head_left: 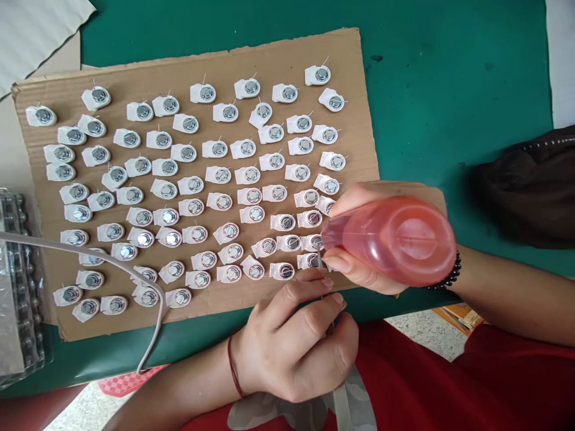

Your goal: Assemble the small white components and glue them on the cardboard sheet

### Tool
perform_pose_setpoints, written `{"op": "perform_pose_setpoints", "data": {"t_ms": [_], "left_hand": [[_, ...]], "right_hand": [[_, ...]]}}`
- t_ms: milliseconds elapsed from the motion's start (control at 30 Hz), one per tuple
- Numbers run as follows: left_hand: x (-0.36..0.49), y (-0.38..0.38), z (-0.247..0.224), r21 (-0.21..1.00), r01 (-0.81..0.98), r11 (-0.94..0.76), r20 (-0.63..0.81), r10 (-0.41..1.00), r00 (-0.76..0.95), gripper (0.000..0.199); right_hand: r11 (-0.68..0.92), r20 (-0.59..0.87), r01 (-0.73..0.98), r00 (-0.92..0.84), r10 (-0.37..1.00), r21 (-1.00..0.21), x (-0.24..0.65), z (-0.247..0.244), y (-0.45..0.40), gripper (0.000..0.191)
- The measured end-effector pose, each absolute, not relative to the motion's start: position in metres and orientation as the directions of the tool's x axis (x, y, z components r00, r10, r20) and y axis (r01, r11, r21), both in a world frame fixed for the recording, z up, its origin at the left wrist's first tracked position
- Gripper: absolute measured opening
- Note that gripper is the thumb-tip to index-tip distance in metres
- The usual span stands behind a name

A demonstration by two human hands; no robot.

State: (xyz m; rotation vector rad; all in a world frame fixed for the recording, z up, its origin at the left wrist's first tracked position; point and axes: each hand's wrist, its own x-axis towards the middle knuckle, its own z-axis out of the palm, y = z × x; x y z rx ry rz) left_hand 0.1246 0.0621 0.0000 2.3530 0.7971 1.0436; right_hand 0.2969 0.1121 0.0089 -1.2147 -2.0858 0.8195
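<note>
My right hand is wrapped round a red translucent squeeze bottle, its base toward me and its nozzle end low over the board. Where the nozzle meets the parts is hidden. My left hand is closed beside it, fingers curled round a thin metal tool, mostly hidden, whose tip shows above the index finger. Near both hands are small round metal parts with thin wire leads on white tabs. Many such parts lie in rough rows on a brown cardboard sheet.
Under the cardboard is a green tabletop. A pale cable crosses the sheet's lower left. Clear plastic trays stand at the left edge. A dark cloth-like item lies at the right. White sheet material is at the upper left.
</note>
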Motion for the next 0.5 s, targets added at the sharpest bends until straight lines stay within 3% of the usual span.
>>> {"op": "perform_pose_setpoints", "data": {"t_ms": [167,300,400,500], "left_hand": [[0.121,0.063,0.0,0.605,0.321,-0.729,0.491,0.659,0.57,0.01],[0.118,0.061,-0.006,0.625,0.297,-0.722,0.489,0.658,0.572,0.009],[0.117,0.059,-0.009,0.695,0.272,-0.666,0.497,0.718,0.488,0.012],[0.118,0.062,-0.009,0.782,0.254,-0.569,0.452,0.799,0.398,0.017]], "right_hand": [[0.381,0.168,0.54,-0.402,0.9,-0.751,0.296,0.01,0.112,0.015],[0.281,0.127,0.46,-0.337,0.933,-0.842,0.297,0.013,0.113,0.019],[0.141,0.067,0.327,-0.228,0.971,-0.934,0.296,0.019,0.117,0.037],[0.065,0.014,0.209,-0.235,0.972,-0.976,0.293,0.022,0.118,0.057]]}}
